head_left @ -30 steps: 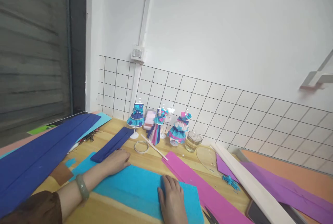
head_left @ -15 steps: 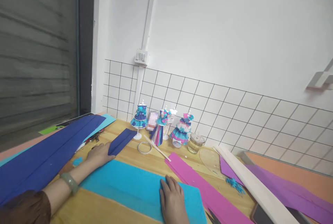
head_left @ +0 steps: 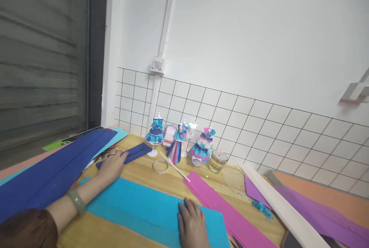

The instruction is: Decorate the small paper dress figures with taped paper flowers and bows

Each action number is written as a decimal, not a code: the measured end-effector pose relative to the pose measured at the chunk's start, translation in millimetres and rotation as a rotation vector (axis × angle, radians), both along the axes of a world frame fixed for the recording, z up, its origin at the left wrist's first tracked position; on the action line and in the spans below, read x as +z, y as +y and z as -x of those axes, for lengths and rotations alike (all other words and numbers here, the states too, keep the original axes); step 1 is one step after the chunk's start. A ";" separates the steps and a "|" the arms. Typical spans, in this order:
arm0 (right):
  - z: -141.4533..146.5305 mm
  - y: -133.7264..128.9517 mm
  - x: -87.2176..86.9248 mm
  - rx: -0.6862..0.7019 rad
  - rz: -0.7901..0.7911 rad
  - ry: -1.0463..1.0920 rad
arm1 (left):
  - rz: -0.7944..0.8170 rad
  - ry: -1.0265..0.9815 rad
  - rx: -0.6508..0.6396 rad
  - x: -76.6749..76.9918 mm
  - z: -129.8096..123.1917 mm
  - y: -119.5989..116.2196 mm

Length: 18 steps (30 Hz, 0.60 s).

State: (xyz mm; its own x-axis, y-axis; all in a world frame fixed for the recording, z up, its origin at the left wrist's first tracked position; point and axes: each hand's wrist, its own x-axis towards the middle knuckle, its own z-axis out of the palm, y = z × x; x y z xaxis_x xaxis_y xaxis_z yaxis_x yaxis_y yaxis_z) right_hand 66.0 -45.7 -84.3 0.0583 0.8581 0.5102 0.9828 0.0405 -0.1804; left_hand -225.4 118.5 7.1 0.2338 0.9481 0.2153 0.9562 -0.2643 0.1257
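Head view: the left hand [head_left: 112, 165] reaches out palm down over a narrow dark blue strip [head_left: 140, 148], which shows on both sides of its fingers; whether its grip pinches anything underneath, I cannot tell; a green bangle [head_left: 75, 202] circles the wrist, below it a brown sleeve [head_left: 29, 228].

The right hand [head_left: 193, 223] rests palm down on the right part of a bright blue sheet [head_left: 150, 202], thumb and fingers apart and its grip closed on nothing; this sheet lies flat on the wooden counter [head_left: 95, 236], its upper left part passing close by the left forearm.

Beside the sheet on the right runs a pink strip [head_left: 219, 202], with dark scissors [head_left: 235, 242] partly in sight at the bottom edge; beyond stand three small dresses [head_left: 201, 150] on stands, near a lidded glass [head_left: 218, 161] of yellowish liquid; a ring-shaped roll [head_left: 160, 172] lies before them, just beside a thin white strip [head_left: 175, 166]; farther right, blue snippets [head_left: 262, 209] lie near a long pale strip [head_left: 276, 202]; a large dark blue sheet [head_left: 57, 175] spreads at left.
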 end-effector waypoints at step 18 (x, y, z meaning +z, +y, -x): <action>1.4 -13.6 32.8 0.128 0.094 0.108 | 0.317 -0.086 -0.494 -1.5 -33.6 -33.2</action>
